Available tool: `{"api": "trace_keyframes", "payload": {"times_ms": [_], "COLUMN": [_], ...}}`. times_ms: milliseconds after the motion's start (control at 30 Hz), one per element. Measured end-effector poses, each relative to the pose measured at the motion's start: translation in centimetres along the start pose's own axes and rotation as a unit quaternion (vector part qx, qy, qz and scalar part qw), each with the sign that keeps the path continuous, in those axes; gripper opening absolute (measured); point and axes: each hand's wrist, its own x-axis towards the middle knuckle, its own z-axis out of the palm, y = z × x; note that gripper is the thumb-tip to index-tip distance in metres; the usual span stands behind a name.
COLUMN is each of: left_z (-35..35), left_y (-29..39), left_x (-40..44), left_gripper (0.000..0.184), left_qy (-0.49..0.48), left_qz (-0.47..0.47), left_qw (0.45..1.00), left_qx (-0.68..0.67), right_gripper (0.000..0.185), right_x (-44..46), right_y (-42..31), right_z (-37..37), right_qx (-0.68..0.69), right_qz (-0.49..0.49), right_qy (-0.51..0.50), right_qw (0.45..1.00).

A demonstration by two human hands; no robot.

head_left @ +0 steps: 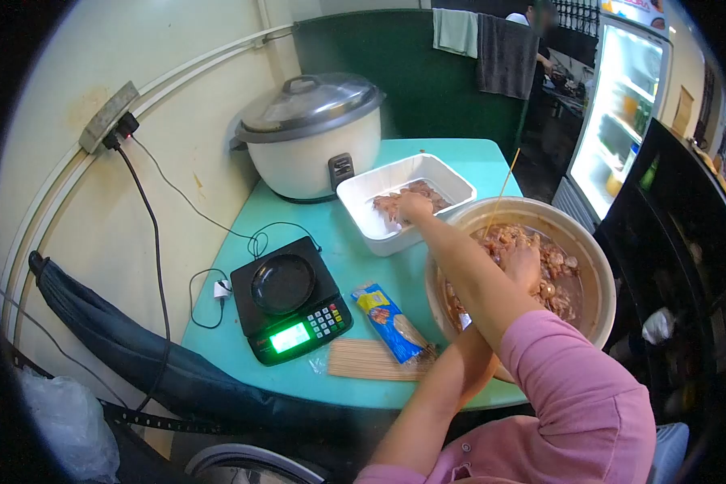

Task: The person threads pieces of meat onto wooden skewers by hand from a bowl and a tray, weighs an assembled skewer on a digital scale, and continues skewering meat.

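Observation:
My arms are crossed, the right over the left. My right hand (415, 208) reaches into a white rectangular tray (383, 240), its fingers closed on raw meat (389, 205); their tips are hidden. My left hand (523, 264) is down in the large beige tub (601, 278), fingers curled into wet raw meat pieces (558, 264). Its fingertips are partly covered. A thin wooden skewer (504, 187) leans up out of the tub beside the left hand.
A black digital scale (290, 298) with a lit display sits left, near a blue packet (391, 323) and bamboo skewers (371, 359). Behind stands a large rice cooker (310, 137). Cables run over the turquoise table (242, 355). Another person (540, 60) stands beyond a green partition (411, 89).

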Motion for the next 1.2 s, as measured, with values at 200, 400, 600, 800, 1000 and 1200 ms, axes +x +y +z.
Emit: {"api": "trace_keyframes", "payload": {"times_ms": [200,400,600,800,1000,1200], "left_z": [-0.5,-0.7,-1.6,-1.5,-1.7,-1.7], "left_y": [-0.1,-0.1,0.0,0.1,0.1,0.2], "left_x": [-0.5,-0.3,-0.5,-0.6,-0.5,-0.3], "left_gripper": [0.034,0.038,0.038,0.035,0.037,0.035], "left_qy": [0.015,0.01,-0.02,-0.012,-0.031,-0.019], "left_qz": [0.011,0.01,0.009,0.0,0.005,0.006], "left_qw": [1.0,1.0,1.0,1.0,1.0,1.0], "left_qx": [-0.014,-0.015,0.001,-0.012,-0.006,-0.02], "right_gripper": [0.055,0.094,0.074,0.052,0.048,0.045], "right_x": [-3.3,-2.6,-3.9,1.9,6.1,9.2], "right_y": [-1.7,-1.5,-2.1,1.3,2.3,3.2], "right_z": [-0.9,-0.4,-0.6,2.4,4.5,6.6], "right_qx": [0.026,0.049,0.016,0.061,-0.067,-0.059], "right_qz": [0.109,0.127,0.1,0.092,-0.073,-0.07], "right_qy": [0.026,0.1,0.131,0.153,0.021,-0.017], "right_qw": [0.993,0.986,0.986,0.982,0.995,0.996]}}
